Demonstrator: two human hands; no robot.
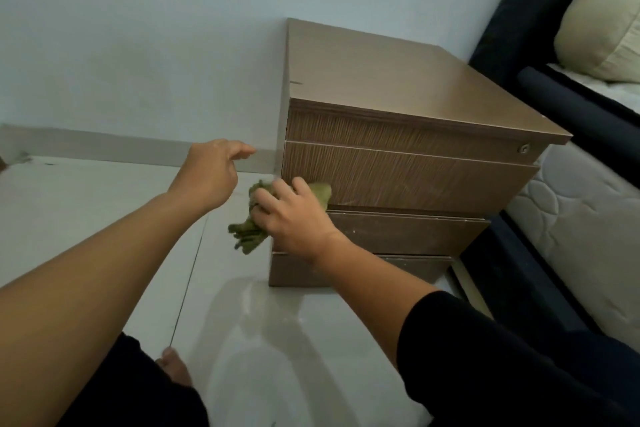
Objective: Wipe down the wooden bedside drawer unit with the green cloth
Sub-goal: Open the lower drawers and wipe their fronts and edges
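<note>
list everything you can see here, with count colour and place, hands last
drawer unit: one, brown wood, on the floor against the wall, beside the bed
green cloth: one, bunched against the drawer front's left edge
lock: one, silver, top drawer's right end
pillow: one, cream, on the bed at upper right
mattress: one, white quilted, right of the unit
bed frame: one, dark navy, around the mattress
floor: white glossy tile
wall: pale blue-grey
left hand: loosely curled, holds nothing, left of the unit
right hand: holds the cloth against the drawer front

Crumpled green cloth against brown wooden drawer unit front
</note>
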